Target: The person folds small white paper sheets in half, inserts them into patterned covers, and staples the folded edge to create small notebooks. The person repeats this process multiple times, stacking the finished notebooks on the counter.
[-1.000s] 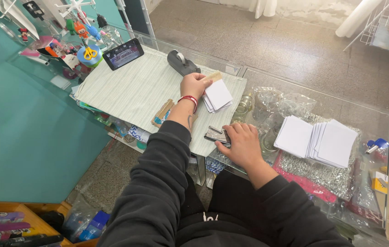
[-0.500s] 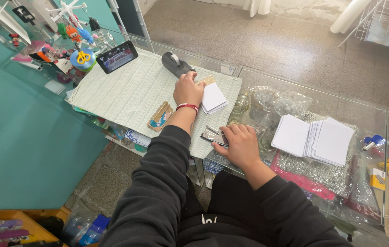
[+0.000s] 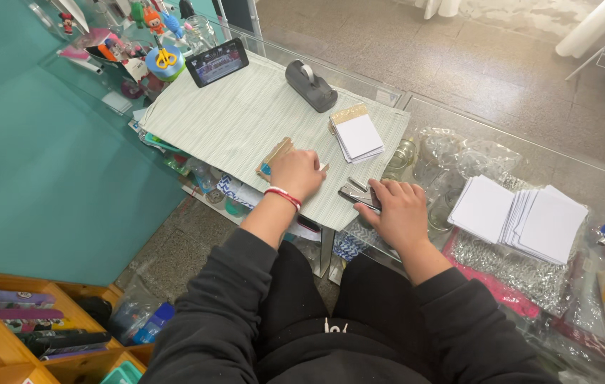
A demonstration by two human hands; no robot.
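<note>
A: Resting left hand (image 3: 297, 171) centre frame, fingers curled over a flat tan wooden clip w/ blue end (image 3: 273, 158) on the pale striped mat (image 3: 245, 121) — pins it down, prob.

B: Right hand (image 3: 396, 210)?

A: Just right of it, fingers pressed onto a grey metal stapler (image 3: 359, 194) at mat's edge. Small white notepad stack (image 3: 358, 136) lies above, within reach.

The tabletop (image 3: 530, 142) is clear, glossy glass. On it lies a matt woven mat (image 3: 245, 117) of pale striped cloth. The stapler (image 3: 359, 193) looks like shiny metal. The paper stack (image 3: 359, 135) is white and matt, and the cards (image 3: 523, 213) also. The tape dispenser (image 3: 311, 85) is smooth dark plastic. The phone (image 3: 217, 62) has a glossy screen. The sleeves (image 3: 231, 306) are black matt cloth.
</note>
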